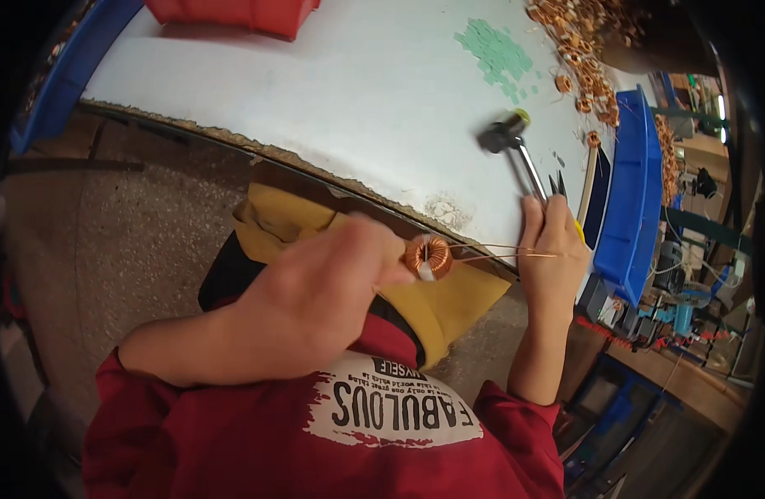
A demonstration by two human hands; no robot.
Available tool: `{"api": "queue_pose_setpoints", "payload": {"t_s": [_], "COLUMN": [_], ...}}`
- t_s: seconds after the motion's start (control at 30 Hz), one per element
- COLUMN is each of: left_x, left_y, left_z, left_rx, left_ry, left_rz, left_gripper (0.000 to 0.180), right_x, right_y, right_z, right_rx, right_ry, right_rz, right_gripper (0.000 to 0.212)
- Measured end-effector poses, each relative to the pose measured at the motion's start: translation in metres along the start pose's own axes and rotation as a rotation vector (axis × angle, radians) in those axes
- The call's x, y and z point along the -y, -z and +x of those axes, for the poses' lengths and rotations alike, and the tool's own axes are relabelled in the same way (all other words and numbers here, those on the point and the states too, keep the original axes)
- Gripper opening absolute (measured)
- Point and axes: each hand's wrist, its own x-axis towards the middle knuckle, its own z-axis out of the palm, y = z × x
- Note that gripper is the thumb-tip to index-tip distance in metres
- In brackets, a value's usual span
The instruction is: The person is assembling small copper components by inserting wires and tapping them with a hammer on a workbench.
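Here's the ring coil [429,258], centre of our clock, pinched by the left hand [316,287] at 9 o'clock, fingers closed and blurred; it hangs just off the table's front edge [232,143], above the person's lap! That edge runs down from 10 o'clock towards 3, chipped, rough brown board showing under the smooth white tabletop [332,100], which opens wide between the red bin [241,12] at 11 and the hammer [503,135] at 1. At 3 o'clock, the right hand [553,273] has its fingers curled round the hammer's shiny shaft, the dark head smeared by blur, and two thin copper leads [490,246] cross in front. Tight copper windings, a pale strip across the ring; flat green squares [495,54] past 12, tangled coppery coils [575,54] at 1, blue plastic tray [636,204] towards 2. Lettering? Bold, dark, upside down on the red shirt's white patch [399,403] at 6.
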Motion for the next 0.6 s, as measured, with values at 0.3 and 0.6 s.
{"api": "queue_pose_setpoints", "payload": {"t_s": [0.3,0.6], "left_x": [0.006,-0.024], "left_y": [-0.011,-0.027], "left_z": [0.020,0.021], "left_rx": [-0.242,0.276], "left_ry": [-0.918,0.365], "left_rz": [0.722,-0.831], "left_gripper": [0.022,0.027], "right_x": [0.007,0.055], "right_y": [0.013,0.025], "right_z": [-0.010,-0.061], "right_rx": [-0.382,0.125], "right_ry": [0.129,-0.213], "right_rz": [0.332,2.336], "right_gripper": [0.018,0.058]}}
